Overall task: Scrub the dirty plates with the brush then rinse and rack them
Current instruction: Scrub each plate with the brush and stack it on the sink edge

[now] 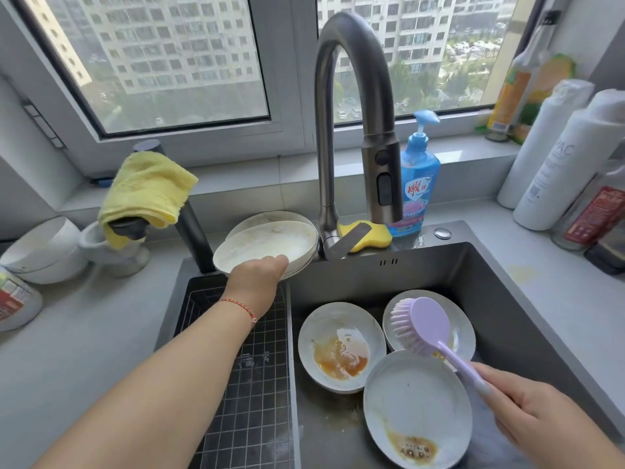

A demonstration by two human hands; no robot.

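Nearest to the camera, right hand (537,412) closing around the handle of the lilac brush (426,328), bristles pointing left and head hanging over the plates in the sink (490,282). Just left of this hand and below the brush head, lying flat, a plate with brown crust (417,409) at its near edge. Further left of it, resting on the sink floor, a plate with orange sauce (341,345) pooling in the middle. Behind the brush head, partly hiding, a third plate (463,328).

Left hand (258,280) reaching forward over the wire rack (250,384), fingers gripping the near rim of the top plate (267,243) of a small stack at the back edge of the sink. Stack tilting a little, touching nothing of the tap (355,130) standing just right of this hand. Wearing a red string bracelet (241,308) on the wrist.

Beyond the tap, lying on the ledge, a yellow sponge (368,233), and beside it a blue soap bottle (417,184). Far left of the left hand, hanging over a dark post, a yellow cloth (148,189).
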